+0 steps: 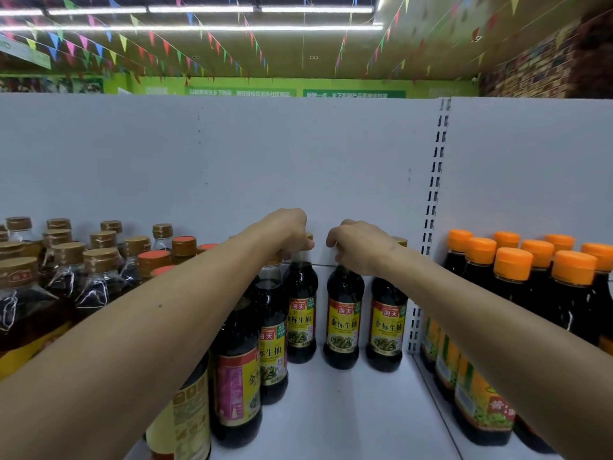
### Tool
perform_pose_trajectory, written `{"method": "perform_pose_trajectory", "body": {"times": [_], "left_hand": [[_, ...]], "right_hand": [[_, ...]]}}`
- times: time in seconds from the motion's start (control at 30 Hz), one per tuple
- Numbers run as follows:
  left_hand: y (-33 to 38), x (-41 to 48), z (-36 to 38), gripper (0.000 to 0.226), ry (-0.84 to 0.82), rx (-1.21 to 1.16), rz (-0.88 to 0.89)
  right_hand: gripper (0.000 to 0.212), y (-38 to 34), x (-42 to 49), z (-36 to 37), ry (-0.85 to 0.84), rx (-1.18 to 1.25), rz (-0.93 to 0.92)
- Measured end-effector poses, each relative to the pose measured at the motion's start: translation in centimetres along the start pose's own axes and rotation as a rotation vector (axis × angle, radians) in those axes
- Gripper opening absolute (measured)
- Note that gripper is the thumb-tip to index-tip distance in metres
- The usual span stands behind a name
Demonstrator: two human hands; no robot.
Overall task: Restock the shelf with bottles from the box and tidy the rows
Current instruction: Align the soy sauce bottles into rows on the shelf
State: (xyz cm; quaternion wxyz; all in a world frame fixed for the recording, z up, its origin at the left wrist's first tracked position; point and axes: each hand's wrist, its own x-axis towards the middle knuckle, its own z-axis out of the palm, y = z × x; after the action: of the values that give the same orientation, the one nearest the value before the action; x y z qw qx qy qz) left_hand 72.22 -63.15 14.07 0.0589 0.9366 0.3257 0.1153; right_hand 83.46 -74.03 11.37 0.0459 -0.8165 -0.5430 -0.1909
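Three dark soy sauce bottles with yellow and red labels stand at the back of the white shelf (348,410). My left hand (292,234) grips the top of the leftmost of them (301,313). The neck of the middle bottle (343,317) is held by my right hand (360,247). A third bottle (386,323) stands just right of it, partly behind my right wrist. Both caps are hidden under my fingers. More of the same bottles (273,343) line up toward me under my left forearm. The box is out of view.
Gold-capped and red-capped bottles (99,277) crowd the shelf on the left. Orange-capped dark bottles (510,293) fill the neighbouring bay on the right, past a slotted upright (434,200). The grey back panel (232,161) rises behind the bottles.
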Motion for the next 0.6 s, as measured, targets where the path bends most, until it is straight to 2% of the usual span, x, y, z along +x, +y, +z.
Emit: {"method": "perform_pose_trajectory", "body": {"times": [0.23, 0.37, 0.5, 0.6], "left_hand": [[-0.2, -0.1, -0.1, 0.028, 0.001, 0.015, 0.013], [-0.4, -1.1, -0.3, 0.035, 0.038, 0.032, 0.027], [0.2, -3.9, -1.1, 0.045, 0.142, 0.035, 0.067], [0.9, -6.6, -1.4, 0.04, 0.255, -0.032, 0.118]], "right_hand": [[0.045, -0.3, -1.0, 0.1, 0.024, -0.004, -0.004], [0.047, -0.8, -2.1, 0.5, 0.097, -0.023, -0.043], [0.044, -1.9, -3.1, 0.4, 0.148, 0.026, -0.098], [0.041, -2.9, -4.3, 0.6, 0.163, 0.105, -0.129]]}}
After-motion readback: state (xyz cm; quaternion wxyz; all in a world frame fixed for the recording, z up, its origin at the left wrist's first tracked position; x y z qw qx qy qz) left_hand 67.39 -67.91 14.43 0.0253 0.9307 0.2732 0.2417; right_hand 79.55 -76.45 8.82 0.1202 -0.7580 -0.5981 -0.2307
